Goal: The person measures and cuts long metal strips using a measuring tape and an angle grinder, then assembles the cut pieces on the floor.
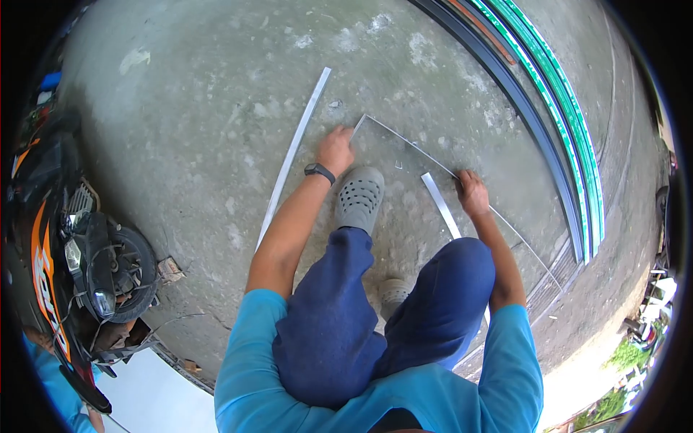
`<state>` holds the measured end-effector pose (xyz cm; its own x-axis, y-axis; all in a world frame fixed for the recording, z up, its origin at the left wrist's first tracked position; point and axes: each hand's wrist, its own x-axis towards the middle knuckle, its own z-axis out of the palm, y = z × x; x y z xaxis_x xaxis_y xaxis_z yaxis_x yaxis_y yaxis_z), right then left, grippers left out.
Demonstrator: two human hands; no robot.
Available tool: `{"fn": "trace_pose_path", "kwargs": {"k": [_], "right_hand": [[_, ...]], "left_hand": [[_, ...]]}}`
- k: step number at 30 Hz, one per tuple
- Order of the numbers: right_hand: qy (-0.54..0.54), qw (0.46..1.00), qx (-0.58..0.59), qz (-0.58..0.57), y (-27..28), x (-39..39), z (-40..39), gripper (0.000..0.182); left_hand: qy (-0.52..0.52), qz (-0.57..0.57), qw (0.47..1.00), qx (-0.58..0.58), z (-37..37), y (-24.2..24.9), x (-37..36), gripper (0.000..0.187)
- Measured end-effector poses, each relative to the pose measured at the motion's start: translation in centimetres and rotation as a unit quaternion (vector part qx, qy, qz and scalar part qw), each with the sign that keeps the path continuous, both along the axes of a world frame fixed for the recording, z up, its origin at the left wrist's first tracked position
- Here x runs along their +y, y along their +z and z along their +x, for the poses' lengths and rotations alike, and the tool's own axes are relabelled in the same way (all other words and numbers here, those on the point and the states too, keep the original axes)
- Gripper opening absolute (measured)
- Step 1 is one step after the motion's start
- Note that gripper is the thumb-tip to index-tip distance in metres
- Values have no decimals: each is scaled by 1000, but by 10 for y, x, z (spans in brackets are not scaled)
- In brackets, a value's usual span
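Observation:
A long, thin metal strip [410, 142] stretches across the concrete floor in front of me, with a sharp bend near its far left end. My left hand [336, 150], below a dark wristwatch [319, 172], is closed at the short bent end of the strip. Farther along, my right hand [473, 193] grips the long part, which runs on past my forearm toward the lower right. A flat silver bar [294, 148] lies left of my left hand. Another silver bar [440, 206] lies just left of my right hand and passes behind my knee.
Long green-and-white lengths [577, 137] and dark grey lengths [534, 126] lie along the right. A motorcycle [72, 245] is at the left, with part of a person in a blue sleeve [54, 386] below it. My grey clog [359, 195] stands between my hands.

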<state>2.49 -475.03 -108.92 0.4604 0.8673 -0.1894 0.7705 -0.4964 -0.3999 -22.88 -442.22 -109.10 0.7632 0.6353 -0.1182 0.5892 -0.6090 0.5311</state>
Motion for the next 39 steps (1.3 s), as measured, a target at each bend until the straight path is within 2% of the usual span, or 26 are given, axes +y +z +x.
{"fn": "trace_pose_path", "kwargs": {"k": [2,3,6,10,13,16,17,19,22,26,28,31,34,39], "right_hand": [[3,1000,1,-12,-4,-1,3,18],[9,1000,-4,-26,-8,-1,5,19],[14,1000,-12,-19,3,-7,5,20],[20,1000,-20,-8,-7,-18,9,17],[3,1000,17,-8,19,-10,2,19],[2,1000,-10,25,15,-12,-2,22],[-4,1000,-6,20,14,-12,-3,21],[-19,1000,1,10,10,-12,-1,21],[-5,996,34,-79,1,-15,1,21],[0,1000,6,3,-4,-15,-4,15],[-23,999,-7,23,-4,-13,-5,14],[14,1000,2,16,-3,-14,0,13],[-3,1000,4,-24,-2,-14,-6,13],[-9,1000,6,-3,-2,-15,-8,13]], "left_hand": [[-3,-2,1000,2,-1,-1,0,34],[-6,46,998,-38,-4,-19,0,38],[-7,-4,1000,-1,-1,-16,2,42],[-6,-11,1000,-9,1,0,1,41],[-1,-6,1000,7,1,-2,1,39],[4,1,1000,-11,1,-5,1,37],[-2,-30,999,34,1,3,2,35],[-3,-22,1000,19,1,0,0,34],[3,-25,1000,3,0,-2,2,33],[-2,-12,999,-41,0,-3,0,35],[0,-15,1000,-26,1,-1,-2,35],[2,-16,999,-39,1,-2,-3,36],[11,-29,998,-53,2,0,-3,37],[25,-22,998,-52,0,-5,-7,37]]}}
